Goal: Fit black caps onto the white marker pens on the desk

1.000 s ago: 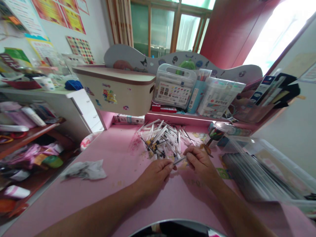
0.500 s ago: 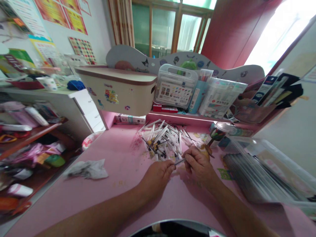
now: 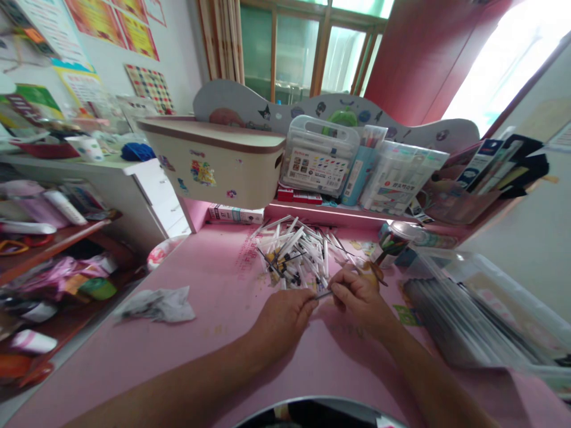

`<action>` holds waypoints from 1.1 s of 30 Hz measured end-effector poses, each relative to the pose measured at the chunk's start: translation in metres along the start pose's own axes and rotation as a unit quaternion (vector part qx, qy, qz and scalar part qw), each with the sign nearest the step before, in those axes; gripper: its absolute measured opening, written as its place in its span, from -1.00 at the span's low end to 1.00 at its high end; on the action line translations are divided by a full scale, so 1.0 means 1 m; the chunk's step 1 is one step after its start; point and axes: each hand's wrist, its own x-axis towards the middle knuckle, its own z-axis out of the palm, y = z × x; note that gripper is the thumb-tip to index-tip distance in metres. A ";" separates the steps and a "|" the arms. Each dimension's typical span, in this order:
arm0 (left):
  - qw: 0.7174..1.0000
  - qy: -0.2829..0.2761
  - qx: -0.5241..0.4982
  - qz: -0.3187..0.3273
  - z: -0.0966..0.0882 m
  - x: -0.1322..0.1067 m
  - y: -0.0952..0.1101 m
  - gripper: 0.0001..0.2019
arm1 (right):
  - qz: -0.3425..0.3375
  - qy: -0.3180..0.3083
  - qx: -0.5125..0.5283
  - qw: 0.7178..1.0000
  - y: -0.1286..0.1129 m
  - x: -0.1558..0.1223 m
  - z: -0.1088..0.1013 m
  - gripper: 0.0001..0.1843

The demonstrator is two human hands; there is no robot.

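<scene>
Head view: left hand (image 3: 283, 318) and right hand (image 3: 361, 297) are pinching a thin pen refill (image 3: 324, 293) between them, now drawn closer together than earlier, just before the pen pile (image 3: 297, 252) on the pink desk (image 3: 214, 333).

- A home, most likely a child's study corner in a bedroom.
- A pink desk (image 3: 214, 309) with a cartoon-stickered white backboard (image 3: 250, 110) fills the middle.
- Marker sets in clear plastic cases (image 3: 319, 157) and a heap of pens (image 3: 297, 252) sit at the back of the desk.
- A cream storage bin (image 3: 214, 166) carries stickers.
- Learning posters (image 3: 111, 24) hang on the wall.
- Curtains (image 3: 220, 38) frame a wooden window (image 3: 303, 53).
- The cluttered shelves (image 3: 49, 238) on the left are too blurred to read, perhaps toiletries.
</scene>
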 end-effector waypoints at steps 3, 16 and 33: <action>1.000 0.015 0.016 0.019 0.001 -0.001 -0.005 -0.83 | -0.086 -0.046 -0.161 0.982 -0.006 -0.001 -0.004 -0.89; 0.957 0.094 -0.269 0.062 0.000 -0.006 -0.007 -0.58 | -0.174 -0.058 -0.432 0.883 -0.036 -0.010 -0.007 -0.88; 0.947 0.102 -0.303 0.021 0.001 -0.003 -0.012 -0.63 | 0.220 0.113 -0.447 0.860 -0.035 -0.058 -0.217 -0.95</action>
